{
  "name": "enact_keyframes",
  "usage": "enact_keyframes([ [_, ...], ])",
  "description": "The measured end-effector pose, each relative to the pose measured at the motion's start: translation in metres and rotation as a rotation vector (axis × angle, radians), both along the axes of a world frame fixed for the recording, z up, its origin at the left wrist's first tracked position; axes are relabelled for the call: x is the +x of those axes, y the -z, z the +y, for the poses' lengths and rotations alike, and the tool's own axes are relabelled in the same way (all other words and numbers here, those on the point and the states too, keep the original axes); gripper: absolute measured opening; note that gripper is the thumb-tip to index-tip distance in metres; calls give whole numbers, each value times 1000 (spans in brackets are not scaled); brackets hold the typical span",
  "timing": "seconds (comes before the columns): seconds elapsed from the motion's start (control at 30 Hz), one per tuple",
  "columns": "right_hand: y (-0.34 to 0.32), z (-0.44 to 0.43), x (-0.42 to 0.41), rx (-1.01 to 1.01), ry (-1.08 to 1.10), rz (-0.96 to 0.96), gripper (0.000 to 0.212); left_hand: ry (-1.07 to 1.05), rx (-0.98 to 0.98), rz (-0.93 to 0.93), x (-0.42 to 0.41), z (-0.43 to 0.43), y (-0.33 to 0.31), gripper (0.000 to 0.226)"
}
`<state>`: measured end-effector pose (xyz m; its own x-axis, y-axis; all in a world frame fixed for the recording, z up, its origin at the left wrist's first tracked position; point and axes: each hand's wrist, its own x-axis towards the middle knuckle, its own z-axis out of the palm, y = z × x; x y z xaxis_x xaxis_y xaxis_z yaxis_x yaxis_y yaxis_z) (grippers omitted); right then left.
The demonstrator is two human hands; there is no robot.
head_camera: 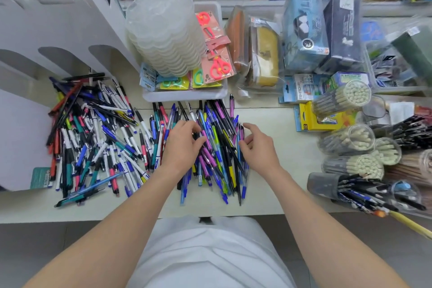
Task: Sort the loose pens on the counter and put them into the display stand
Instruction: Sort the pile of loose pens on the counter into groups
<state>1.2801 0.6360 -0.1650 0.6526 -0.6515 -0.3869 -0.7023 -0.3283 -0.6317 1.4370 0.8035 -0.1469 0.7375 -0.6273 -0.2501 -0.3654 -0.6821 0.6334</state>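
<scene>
Spreading across the pale counter (292,161) are two heaps of loose pens, too many in each to count. At the far left stands the white display stand (70,30), three arched openings showing along its front. The larger heap (93,138), a jumble of white, blue, teal and red barrels, lies just beside the stand's foot and left of both hands. The smaller heap (217,152), mostly blue, purple and yellow-green pens lying roughly parallel and pointing away from the person, sits between the two hands. Both bare forearms reach forward from the bottom of the frame, converging on it. The left hand (182,145) lies palm down on the heap's left side, its fingers bent down among the pens; whether they pinch one cannot be told. The right hand (257,147) holds nothing, its fingers loosely curved and spread, their tips touching the pens at the heap's right edge.
</scene>
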Motion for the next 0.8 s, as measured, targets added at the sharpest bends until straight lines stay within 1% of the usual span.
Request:
enact_keyframes([
  [0.07,-2,2,-11,-37,64,68,40,32,48,-30,-1,-1,-1,22],
  [0.17,-8,3,-27,16,73,361,29,72,189,-34,-5,-4,-3,50],
  [0.23,-7,10,-34,58,40,455,35,111,268,-29,-9,-7,-2,64],
  [0.3,-2,17,-35,66,53,444,39,142,309,-20,-14,-9,3,70],
  [0.4,-1,19,-32,60,86,412,35,124,286,17,-18,-11,8,71],
  [0.47,-5,16,-30,46,120,411,32,120,260,38,-19,-11,7,70],
  [0.57,-12,10,-27,17,154,395,36,128,234,59,-20,-8,5,66],
  [0.7,-33,9,0,-51,89,299,34,127,173,78,-20,-1,4,58],
  [0.8,-44,18,33,-30,-5,158,25,106,80,-8,-23,2,3,43],
])
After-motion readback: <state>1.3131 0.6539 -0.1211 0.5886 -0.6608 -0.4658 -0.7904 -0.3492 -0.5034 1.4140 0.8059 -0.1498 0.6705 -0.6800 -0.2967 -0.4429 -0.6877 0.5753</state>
